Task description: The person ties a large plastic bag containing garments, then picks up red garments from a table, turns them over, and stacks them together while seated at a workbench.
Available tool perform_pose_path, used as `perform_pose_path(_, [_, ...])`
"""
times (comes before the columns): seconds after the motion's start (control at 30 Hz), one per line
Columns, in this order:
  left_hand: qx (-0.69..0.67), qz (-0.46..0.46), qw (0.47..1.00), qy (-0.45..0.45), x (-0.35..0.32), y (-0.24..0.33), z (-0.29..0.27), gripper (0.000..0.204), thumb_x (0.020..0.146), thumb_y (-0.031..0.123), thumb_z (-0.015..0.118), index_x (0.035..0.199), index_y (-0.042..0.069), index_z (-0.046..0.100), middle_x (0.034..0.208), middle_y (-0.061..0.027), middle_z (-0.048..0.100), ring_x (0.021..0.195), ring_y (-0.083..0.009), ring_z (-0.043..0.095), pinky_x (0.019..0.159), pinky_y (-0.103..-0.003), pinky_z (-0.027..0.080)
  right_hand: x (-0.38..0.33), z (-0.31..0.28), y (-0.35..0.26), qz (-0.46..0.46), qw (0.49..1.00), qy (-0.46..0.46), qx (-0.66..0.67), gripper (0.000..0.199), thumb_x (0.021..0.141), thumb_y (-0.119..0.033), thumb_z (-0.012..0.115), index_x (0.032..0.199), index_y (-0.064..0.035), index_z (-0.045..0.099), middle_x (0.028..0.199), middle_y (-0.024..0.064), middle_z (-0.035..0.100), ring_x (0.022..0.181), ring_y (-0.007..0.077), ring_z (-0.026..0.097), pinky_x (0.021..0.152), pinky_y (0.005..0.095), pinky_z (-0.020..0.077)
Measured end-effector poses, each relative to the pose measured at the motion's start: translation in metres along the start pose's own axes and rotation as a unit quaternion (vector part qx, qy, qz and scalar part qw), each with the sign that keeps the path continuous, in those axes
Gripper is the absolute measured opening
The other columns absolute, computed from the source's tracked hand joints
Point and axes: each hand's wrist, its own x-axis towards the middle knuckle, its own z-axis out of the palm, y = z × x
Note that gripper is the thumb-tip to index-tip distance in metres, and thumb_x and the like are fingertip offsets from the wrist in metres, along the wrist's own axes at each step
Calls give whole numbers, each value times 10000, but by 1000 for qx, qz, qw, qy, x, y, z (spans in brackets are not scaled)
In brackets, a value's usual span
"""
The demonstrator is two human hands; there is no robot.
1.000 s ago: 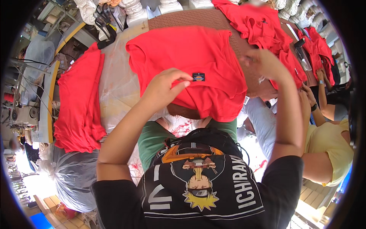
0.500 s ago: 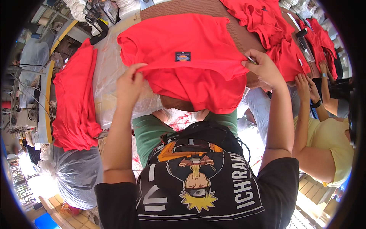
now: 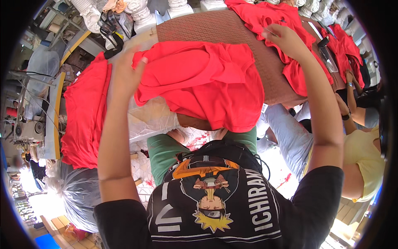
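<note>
A red garment [image 3: 199,79] lies loosely spread in front of me, its near edge hanging over the table's front. At its left end is my left hand [image 3: 127,72], smeared by motion, the thumb apart from the fingers and no cloth gripped. My right hand [image 3: 286,39] is raised beyond the garment's far right corner, clear of it. Its fingers pinch a small thin metal tool [image 3: 270,31], too small to name surely. Folded red garments [image 3: 85,116] form a stack to the left.
The table's brown textured cover [image 3: 273,89] runs to the right; clear plastic [image 3: 147,118] covers its left part. More red garments [image 3: 296,62] lie at the right, near a co-worker in yellow [image 3: 356,162]. White balusters [image 3: 141,14] stand behind. A tied plastic bag [image 3: 76,195] sits lower left.
The garment has come down flat and its dark label no longer shows. Both hands have let go of it; the right has moved up and away, the left slightly up and left.
</note>
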Motion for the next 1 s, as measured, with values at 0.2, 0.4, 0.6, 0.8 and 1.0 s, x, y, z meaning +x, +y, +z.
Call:
perform_pose_path(0.2, [-136, 62, 974, -172, -79, 92, 39, 352, 762, 247, 689, 1085, 132, 609, 1093, -76, 569, 1090, -265, 500, 936, -396, 379, -86, 35, 2, 271, 934, -196, 125, 350, 801, -324, 680, 816, 17, 602, 601, 58, 576, 630, 106, 549, 574, 273, 436])
perform_pose_path(0.4, [-4, -24, 995, -94, -92, 70, 70, 237, 751, 226, 684, 970, 146, 643, 1063, -23, 563, 1065, -232, 498, 900, -411, 384, -93, 79, 11, 150, 945, -286, 58, 263, 776, -210, 700, 846, 25, 606, 574, 42, 547, 538, 109, 541, 557, 256, 458])
perform_pose_path(0.6, [-112, -134, 976, 127, -30, 26, 28, 112, 854, 167, 617, 920, 79, 639, 930, -49, 610, 839, -187, 564, 747, -292, 442, -89, 49, -36, 88, 871, -124, 467, 210, 819, -167, 686, 705, -87, 528, 534, -79, 431, 406, -2, 310, 378, 188, 190])
perform_pose_path(0.8, [-17, 58, 959, 276, 76, 6, -19, 136, 847, 173, 616, 943, 79, 641, 926, -91, 619, 863, -208, 574, 781, -319, 445, -51, -2, -65, 101, 903, -33, 417, 190, 821, -252, 683, 800, -83, 598, 561, -82, 445, 452, -5, 357, 411, 190, 221])
perform_pose_path(1.0, [-42, 37, 996, 64, 83, -11, 35, 198, 856, 184, 603, 1023, 85, 646, 976, -90, 641, 928, -208, 596, 843, -318, 438, -19, 17, 15, -29, 993, -35, -109, 344, 817, -295, 665, 962, 14, 618, 785, 12, 629, 734, 112, 569, 659, 274, 445])
